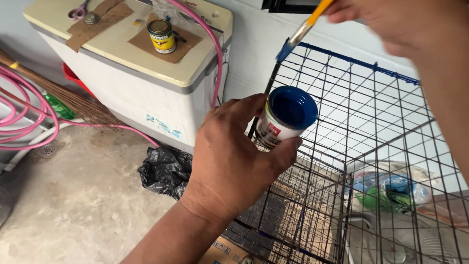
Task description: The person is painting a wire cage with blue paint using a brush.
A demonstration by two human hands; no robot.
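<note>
Paint, deep blue, fills the open can gripped by the left hand; the right hand pinches a brush at the wire cage.

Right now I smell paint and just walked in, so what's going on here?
A person is painting a wire cage blue. The left hand holds an open can of blue paint beside the cage, and the right hand holds a brush with its blue tip at the cage's top corner. The top rail is blue; lower wires remain dark.
</note>
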